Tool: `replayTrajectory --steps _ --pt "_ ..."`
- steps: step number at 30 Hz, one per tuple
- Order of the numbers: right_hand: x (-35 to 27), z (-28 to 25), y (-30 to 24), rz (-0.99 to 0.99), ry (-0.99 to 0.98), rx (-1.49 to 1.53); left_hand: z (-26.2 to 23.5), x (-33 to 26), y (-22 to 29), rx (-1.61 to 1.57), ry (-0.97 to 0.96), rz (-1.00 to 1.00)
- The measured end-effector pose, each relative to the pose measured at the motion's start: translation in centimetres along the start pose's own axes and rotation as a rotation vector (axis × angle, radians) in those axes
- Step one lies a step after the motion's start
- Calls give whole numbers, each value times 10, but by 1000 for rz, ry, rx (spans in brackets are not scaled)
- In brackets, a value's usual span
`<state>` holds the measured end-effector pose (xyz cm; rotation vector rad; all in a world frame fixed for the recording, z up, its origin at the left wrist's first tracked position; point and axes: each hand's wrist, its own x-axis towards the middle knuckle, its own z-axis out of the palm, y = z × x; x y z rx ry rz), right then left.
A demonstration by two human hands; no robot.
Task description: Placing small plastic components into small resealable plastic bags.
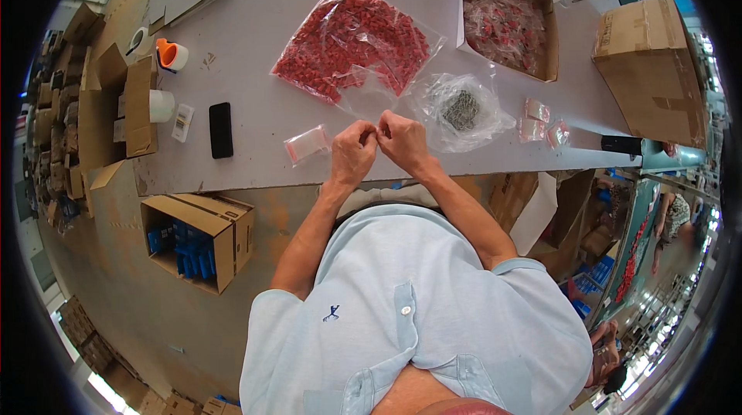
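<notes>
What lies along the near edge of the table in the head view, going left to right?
White tape roll → black phone → small clear bag → left hand → right hand, fingertips meeting → clear bag of grey metal parts → three small filled bags → brown carton.

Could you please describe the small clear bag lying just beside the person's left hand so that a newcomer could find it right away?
Start from the big clear bag of red parts on the grey table. Nearer the table's front edge, beside the left hand, lies the small clear bag. Unlike the three small bags at the right, it lies alone, with a red strip along one edge.
</notes>
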<state>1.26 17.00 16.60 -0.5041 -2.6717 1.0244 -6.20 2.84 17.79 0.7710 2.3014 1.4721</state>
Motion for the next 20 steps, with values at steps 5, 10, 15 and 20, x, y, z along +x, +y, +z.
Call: replayTrajectory --steps 5,10,15,20 --pt "5 -35 -16 226 -236 400 -7 0 -13 8 6 -156" --pt "-1 -60 -2 156 -79 391 -19 5 11 -340 -146 -423" --pt "-3 -56 -3 -33 -226 413 -20 0 7 -447 -211 -404" --pt "-10 -53 -8 267 -299 558 -28 -2 16 -529 -276 -396"
